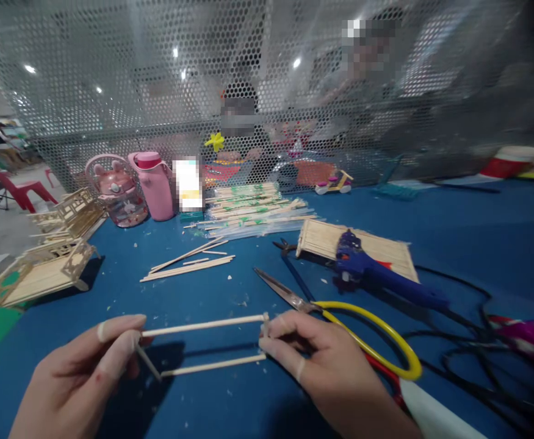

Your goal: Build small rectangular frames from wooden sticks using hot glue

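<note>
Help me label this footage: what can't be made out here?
Head view:
- Pale wooden stick frame: right-end joint, behind the right hand's fingers.
- Yellow-and-red-handled metal scissors: red handle partly behind that hand.
- Bright white upright rectangle: pixelated, unreadable.
- Magenta object, right edge: blurred.

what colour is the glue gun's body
Dark blue: the glue gun shows best in the head view.

1. This looks like a craft workshop, set around a blue counter (477, 231).
2. Just above the dial's centre lie packed bundles of thin wooden sticks (252, 210).
3. Towards 4 o'clock rests a blue glue gun (376, 274); at 5 o'clock, yellow-handled scissors (307, 306).
4. At 9 o'clock: small stick-built models (42, 279), a red chair (26, 190) beyond.
5. At 12 o'clock rises a perforated metal screen (257, 67), people (251, 149) visible through it.
</note>
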{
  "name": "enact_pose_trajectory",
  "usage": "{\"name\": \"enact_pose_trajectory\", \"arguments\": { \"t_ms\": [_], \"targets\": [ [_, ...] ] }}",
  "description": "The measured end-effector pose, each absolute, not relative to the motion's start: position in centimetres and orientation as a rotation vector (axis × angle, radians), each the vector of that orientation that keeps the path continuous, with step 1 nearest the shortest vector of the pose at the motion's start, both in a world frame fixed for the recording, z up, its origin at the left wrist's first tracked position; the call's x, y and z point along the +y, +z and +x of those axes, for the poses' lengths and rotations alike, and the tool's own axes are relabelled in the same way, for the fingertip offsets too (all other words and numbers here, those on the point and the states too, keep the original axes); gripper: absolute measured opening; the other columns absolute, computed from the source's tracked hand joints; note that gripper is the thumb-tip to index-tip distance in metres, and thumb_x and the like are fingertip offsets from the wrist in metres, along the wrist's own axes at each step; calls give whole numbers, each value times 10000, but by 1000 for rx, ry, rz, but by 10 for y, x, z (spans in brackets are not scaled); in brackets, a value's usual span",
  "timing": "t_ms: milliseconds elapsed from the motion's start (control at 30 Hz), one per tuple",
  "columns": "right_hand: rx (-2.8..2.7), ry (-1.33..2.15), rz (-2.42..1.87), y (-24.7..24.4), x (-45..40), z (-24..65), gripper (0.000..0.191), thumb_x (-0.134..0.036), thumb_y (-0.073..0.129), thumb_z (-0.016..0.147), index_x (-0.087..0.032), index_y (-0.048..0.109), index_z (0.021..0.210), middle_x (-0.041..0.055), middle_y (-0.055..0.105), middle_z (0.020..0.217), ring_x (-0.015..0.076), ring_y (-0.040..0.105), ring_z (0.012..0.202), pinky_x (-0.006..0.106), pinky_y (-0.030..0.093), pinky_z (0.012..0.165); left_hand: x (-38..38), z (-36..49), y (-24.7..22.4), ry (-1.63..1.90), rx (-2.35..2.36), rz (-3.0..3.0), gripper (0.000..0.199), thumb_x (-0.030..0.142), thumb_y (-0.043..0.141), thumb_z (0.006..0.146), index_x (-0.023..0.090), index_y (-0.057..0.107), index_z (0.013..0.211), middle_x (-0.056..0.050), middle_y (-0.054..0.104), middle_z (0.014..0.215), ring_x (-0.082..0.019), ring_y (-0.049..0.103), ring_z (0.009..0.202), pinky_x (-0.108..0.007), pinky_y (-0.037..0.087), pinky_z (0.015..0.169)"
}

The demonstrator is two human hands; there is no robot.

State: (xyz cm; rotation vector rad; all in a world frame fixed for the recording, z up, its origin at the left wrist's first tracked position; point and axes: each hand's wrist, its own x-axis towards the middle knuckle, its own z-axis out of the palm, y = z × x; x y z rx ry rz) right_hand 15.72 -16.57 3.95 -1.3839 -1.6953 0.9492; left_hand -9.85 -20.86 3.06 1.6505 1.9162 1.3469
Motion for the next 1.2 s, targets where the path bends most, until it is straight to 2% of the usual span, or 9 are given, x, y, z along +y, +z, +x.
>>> {"name": "enact_pose_trajectory", "arguments": {
  "t_ms": [100,200,367,533,733,900,1200],
  "targets": [
    [-1677,978,-1370,40,-165,156,139,-307,587,683,-201,583,593,-12,607,589,126,550,568,208,445,524,-207,-104,35,1304,1922,1844,334,500,542,773,227,683,904,5,719,761,-134,648,622,-186,524,592],
    [-1663,992,-1372,40,-164,155,123,-301,593,686,-202,591,613,-9,618,616,129,557,597,213,450,547,-205,-108,39,1269,1870,2129,269,459,530,797,253,674,893,18,719,805,-135,662,710,-175,518,630],
    [-1693,974,-1335,41,-164,154,107,-289,596,702,-207,612,634,-13,633,642,129,559,618,219,450,563,-203,-103,55,1223,1703,2461,224,395,510,832,232,625,933,-17,689,902,-140,649,801,-205,512,697],
    [-1720,936,-1301,42,-164,154,100,-269,598,707,-207,622,633,-18,638,634,128,567,616,224,457,580,-195,-85,70,992,1591,2775,282,445,544,811,223,584,980,-22,682,838,-148,643,714,-224,498,607],
    [-1741,930,-1277,41,-165,154,92,-259,592,713,-205,616,642,-15,641,645,131,570,625,229,456,584,-185,-60,76,665,1562,2989,228,337,403,902,213,574,989,-26,676,748,-173,628,627,-275,472,555],
    [-1741,933,-1279,40,-164,154,101,-268,589,718,-207,609,640,-16,637,647,133,569,628,235,452,579,-185,-54,76,715,1547,2987,258,328,360,920,214,589,955,-17,660,699,-164,606,573,-264,451,512],
    [-1774,909,-1265,43,-164,155,102,-252,592,713,-209,603,622,-21,633,636,128,566,613,235,451,584,-183,-60,74,798,1504,2984,231,311,407,908,212,600,989,10,618,618,-143,574,530,-237,419,494]
  ]
}}
